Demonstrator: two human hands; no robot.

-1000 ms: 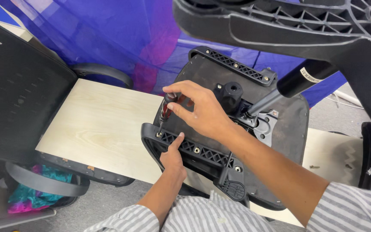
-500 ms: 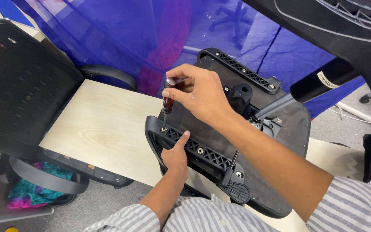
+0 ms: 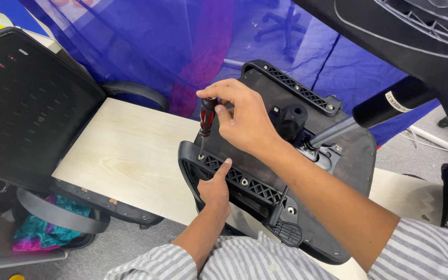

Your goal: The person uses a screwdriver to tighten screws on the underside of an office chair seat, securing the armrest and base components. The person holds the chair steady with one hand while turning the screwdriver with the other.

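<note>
A pale wooden table (image 3: 130, 155) is carrying an upturned office chair seat (image 3: 307, 171), its black underside facing up and lying across the table's right part. A second black chair back (image 3: 27, 103) is leaning over the table's left edge, and a dark chair base (image 3: 421, 36) is filling the upper right corner. Blue mesh fabric (image 3: 182, 46) is hanging behind the table.

On the seat's underside a black plastic armrest bracket (image 3: 239, 181) is sitting along the near edge, ribbed and showing several screw heads. A gas lift cylinder (image 3: 369, 111) is angling up from the seat's centre mechanism.

The right hand (image 3: 245, 122) is curling its fingers around the red-and-black handle of a screwdriver (image 3: 206, 122), held nearly upright, with the tip sitting on a screw (image 3: 201, 156) at the bracket's left end. The left hand (image 3: 214, 189) is gripping the bracket's near rim, thumb pressing on top, just beside the screw.

Striped shirt sleeves (image 3: 421, 249) are covering both forearms' upper parts.
</note>
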